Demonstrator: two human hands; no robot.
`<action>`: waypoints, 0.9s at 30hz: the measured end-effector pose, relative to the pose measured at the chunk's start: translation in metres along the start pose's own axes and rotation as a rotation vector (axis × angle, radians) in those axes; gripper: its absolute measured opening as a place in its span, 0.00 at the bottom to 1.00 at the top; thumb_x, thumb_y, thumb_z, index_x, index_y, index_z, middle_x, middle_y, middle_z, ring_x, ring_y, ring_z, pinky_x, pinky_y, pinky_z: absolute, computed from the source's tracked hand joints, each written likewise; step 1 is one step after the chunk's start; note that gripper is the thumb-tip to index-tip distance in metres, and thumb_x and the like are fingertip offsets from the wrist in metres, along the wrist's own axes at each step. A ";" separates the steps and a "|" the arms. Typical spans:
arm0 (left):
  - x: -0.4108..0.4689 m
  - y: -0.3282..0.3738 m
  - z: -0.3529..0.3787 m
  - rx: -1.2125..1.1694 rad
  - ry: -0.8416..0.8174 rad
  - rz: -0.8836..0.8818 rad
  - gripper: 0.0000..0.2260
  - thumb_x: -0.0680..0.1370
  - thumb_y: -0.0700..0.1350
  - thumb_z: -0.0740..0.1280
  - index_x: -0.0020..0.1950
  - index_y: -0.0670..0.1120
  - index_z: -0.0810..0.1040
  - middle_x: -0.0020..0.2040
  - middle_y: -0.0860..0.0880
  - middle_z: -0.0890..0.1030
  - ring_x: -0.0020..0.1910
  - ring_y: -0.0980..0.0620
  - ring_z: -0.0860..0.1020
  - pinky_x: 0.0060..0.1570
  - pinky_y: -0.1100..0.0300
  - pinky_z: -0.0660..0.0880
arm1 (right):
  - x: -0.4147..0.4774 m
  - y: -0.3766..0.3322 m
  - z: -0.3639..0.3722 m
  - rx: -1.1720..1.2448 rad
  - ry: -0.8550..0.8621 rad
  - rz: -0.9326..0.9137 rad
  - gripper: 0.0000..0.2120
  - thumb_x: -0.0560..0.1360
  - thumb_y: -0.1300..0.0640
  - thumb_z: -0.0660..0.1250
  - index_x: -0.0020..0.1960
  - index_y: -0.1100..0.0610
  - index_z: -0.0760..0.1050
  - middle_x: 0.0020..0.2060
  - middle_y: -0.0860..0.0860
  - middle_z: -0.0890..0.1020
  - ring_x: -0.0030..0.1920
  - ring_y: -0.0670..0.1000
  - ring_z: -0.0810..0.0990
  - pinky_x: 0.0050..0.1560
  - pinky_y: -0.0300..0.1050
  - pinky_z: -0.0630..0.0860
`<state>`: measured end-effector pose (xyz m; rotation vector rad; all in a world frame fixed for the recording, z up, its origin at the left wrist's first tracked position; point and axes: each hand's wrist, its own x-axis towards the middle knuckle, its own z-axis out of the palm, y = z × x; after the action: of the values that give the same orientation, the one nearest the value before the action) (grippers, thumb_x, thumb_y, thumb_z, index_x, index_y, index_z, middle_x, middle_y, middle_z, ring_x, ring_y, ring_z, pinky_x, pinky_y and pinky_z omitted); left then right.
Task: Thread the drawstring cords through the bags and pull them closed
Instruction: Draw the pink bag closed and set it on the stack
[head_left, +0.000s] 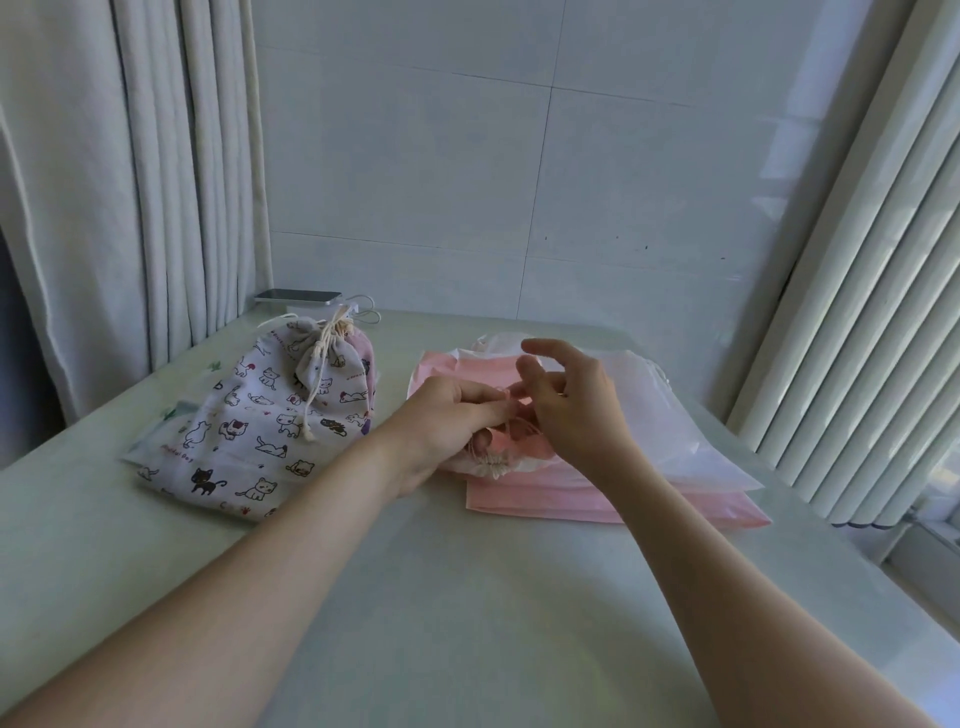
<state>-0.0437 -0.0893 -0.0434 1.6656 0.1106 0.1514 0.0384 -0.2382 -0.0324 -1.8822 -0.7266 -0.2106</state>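
A cat-print fabric bag (249, 431) lies on the left of the table, its neck gathered and tied with a cream cord (324, 358). A stack of pink bags (550, 491) with a translucent white bag (670, 415) on top lies to the right. My left hand (441, 421) grips the bunched mouth of a pink bag (491, 462), where a cream cord shows. My right hand (566, 400) pinches the thin cord right beside the left fingertips, its index finger raised. The cord's path under my fingers is hidden.
A phone (298, 296) rests on a white box with a looped cable (369, 312) at the table's far left corner. Curtains (130, 208) hang at left, a radiator (857, 312) stands at right, a tiled wall behind. A green-printed flat item (156, 431) peeks from under the cat bag.
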 end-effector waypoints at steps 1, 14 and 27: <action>0.002 -0.001 -0.002 -0.062 0.037 -0.015 0.07 0.82 0.42 0.70 0.57 0.41 0.85 0.45 0.42 0.82 0.29 0.56 0.74 0.33 0.58 0.80 | 0.000 -0.001 0.000 -0.022 -0.006 -0.018 0.13 0.84 0.53 0.64 0.68 0.53 0.77 0.39 0.49 0.88 0.35 0.44 0.86 0.39 0.39 0.82; 0.007 -0.006 -0.011 -0.124 0.123 0.036 0.12 0.79 0.41 0.74 0.59 0.35 0.84 0.45 0.42 0.85 0.31 0.53 0.74 0.30 0.62 0.75 | -0.003 0.000 0.001 -0.342 -0.078 -0.492 0.08 0.72 0.55 0.76 0.51 0.53 0.85 0.41 0.45 0.82 0.41 0.37 0.79 0.45 0.27 0.69; -0.001 0.010 -0.012 -0.080 0.053 -0.050 0.12 0.77 0.29 0.64 0.59 0.25 0.75 0.43 0.39 0.73 0.32 0.52 0.74 0.32 0.61 0.77 | 0.000 0.009 0.007 -0.655 -0.086 -0.694 0.05 0.75 0.58 0.74 0.48 0.52 0.88 0.36 0.50 0.75 0.41 0.54 0.72 0.43 0.49 0.73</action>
<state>-0.0464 -0.0788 -0.0320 1.5784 0.1842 0.1605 0.0429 -0.2346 -0.0423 -2.1712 -1.4904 -0.8979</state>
